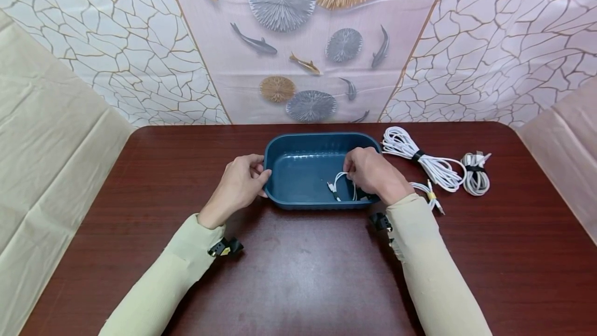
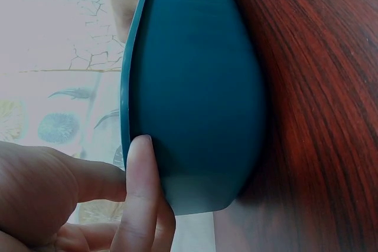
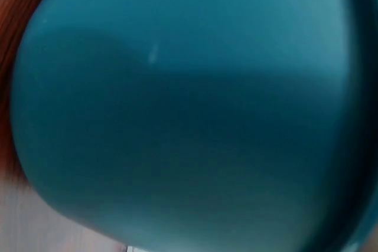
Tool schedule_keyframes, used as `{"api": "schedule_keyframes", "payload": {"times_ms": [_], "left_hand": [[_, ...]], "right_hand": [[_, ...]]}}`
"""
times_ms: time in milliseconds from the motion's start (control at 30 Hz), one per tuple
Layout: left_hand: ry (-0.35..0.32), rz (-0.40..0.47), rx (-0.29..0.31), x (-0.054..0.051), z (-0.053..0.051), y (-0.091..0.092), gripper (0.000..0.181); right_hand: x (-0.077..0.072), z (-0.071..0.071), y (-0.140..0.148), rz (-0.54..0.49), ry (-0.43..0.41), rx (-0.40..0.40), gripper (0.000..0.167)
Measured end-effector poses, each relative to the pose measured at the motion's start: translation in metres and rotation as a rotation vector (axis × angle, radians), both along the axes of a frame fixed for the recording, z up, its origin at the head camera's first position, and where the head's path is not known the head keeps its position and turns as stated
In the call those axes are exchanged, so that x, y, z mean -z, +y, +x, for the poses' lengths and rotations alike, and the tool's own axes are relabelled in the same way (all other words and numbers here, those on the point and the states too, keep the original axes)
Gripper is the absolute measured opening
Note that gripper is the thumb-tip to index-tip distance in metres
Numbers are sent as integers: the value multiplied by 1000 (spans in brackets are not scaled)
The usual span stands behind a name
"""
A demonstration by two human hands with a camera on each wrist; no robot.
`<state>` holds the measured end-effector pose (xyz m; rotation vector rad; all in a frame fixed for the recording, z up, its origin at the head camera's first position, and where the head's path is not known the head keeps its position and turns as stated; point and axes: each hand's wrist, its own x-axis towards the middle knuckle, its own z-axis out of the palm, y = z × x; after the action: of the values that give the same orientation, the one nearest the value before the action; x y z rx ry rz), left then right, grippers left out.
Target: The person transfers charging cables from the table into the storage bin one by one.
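Note:
A dark blue plastic container (image 1: 298,183) stands on the table in the head view. My left hand (image 1: 238,183) pinches its left rim. The left wrist view shows the fingers (image 2: 142,187) against the container's outer wall (image 2: 201,87). Inside the right part of the container, my right hand (image 1: 370,170) reaches down and pinches a small looped white cable (image 1: 333,187) with a plug on its end. A dark item lies under that hand, too hidden to tell. Only the container's outer side (image 3: 177,116) fills the right wrist view, so the right fingers are out of sight there.
Right of the container lie a large white cable bundle (image 1: 438,172) with a black strap, a smaller bundled cable (image 1: 477,183) and a white cable with a yellow tie (image 1: 431,196). The dark wooden table (image 1: 298,274) meets a patterned backdrop (image 1: 303,66) behind.

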<state>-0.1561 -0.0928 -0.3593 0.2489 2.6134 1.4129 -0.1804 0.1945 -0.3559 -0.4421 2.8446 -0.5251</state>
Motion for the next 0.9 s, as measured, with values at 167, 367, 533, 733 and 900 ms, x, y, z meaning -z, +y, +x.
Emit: {"api": "schedule_keyframes", "payload": {"times_ms": [167,367,533,733,900], "left_hand": [[-3,-1,-2,0,0,0,36],[-2,-9,-2,0,-1,0,37],[1,-4,-1,0,0,0,37],[1,5,-1,0,0,0,36],[8,-4,-1,1,0,0,37]], "right_hand": [[0,0,-3,37,-14,-6,22],[0,1,-3,51,-23,-6,23],[-1,1,-1,46,-21,-15,21],[-6,3,0,44,-38,-5,24],[-11,4,0,53,-39,0,26]]}}
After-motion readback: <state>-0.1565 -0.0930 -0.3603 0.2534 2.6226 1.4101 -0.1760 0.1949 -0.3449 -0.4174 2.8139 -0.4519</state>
